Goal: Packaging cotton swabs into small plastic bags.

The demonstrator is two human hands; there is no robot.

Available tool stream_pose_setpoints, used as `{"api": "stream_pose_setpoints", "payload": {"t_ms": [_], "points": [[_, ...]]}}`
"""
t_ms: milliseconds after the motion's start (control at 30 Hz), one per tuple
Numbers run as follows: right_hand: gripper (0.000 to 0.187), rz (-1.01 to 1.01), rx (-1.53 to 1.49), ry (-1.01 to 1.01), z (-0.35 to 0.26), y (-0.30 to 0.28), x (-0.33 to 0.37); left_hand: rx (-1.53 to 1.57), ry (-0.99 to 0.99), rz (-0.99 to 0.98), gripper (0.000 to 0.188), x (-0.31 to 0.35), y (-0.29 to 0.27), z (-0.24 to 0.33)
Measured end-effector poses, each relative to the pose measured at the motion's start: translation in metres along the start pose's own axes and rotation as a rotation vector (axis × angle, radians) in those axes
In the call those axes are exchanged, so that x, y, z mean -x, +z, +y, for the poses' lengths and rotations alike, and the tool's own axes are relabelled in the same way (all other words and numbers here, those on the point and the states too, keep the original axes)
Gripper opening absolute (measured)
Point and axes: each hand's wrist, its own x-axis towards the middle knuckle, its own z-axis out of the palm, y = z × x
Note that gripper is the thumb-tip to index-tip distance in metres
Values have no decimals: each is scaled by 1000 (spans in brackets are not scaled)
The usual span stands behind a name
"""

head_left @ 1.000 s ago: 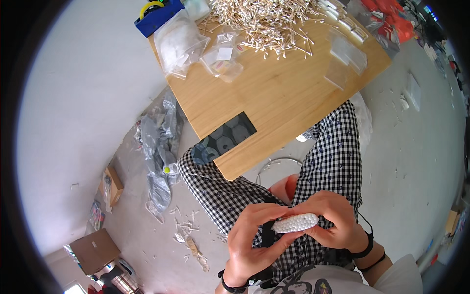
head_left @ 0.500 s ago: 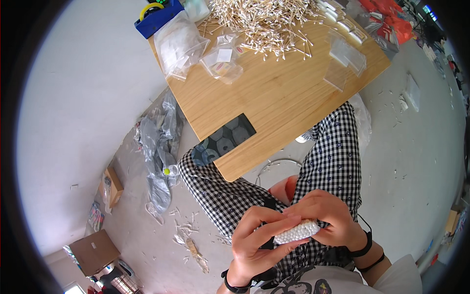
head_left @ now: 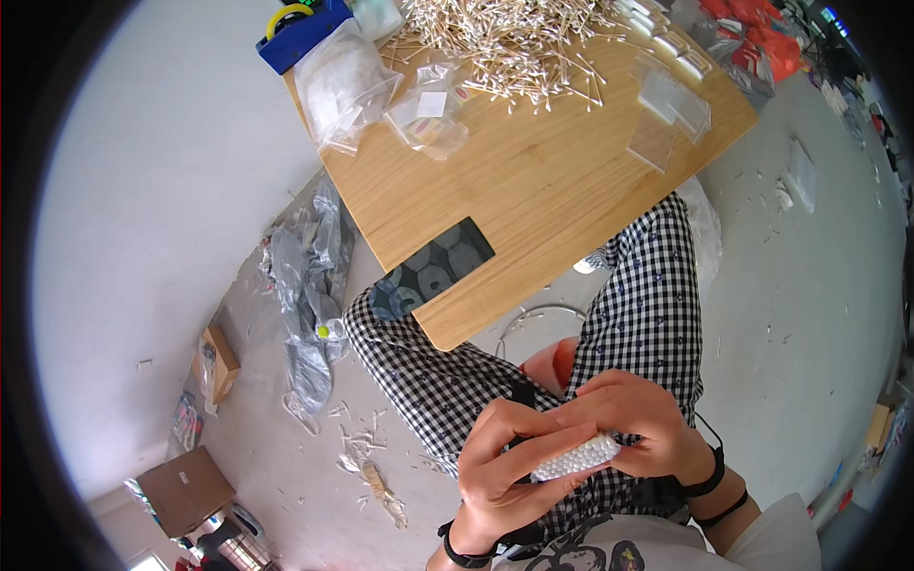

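since one second ago, the left hand has slid its fingers further across the bunch of cotton swabs. the big wooden worktop is at twelve o'clock. on its far side is a messy pile of loose swabs, so lots look not bunched yet. at five o'clock, the left hand pinches the bunch and the right hand grips its right end. flat clear bags lie at two o'clock. the bunch looks neatly gathered. little packs at one o'clock look done.
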Motion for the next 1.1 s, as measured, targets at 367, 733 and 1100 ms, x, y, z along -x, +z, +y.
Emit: {"api": "stream_pose_setpoints", "payload": {"t_ms": [367,733,1100], "points": [[22,27,-85,84,6,0,-2,-45,-71,35,39,-1,5,-1],[27,-13,-184,197,30,-11,-18,-52,-141,53,37,-25,10,-14],[27,62,-251,358,47,-31,-39,90,-255,-22,39,-73,13,-33]]}}
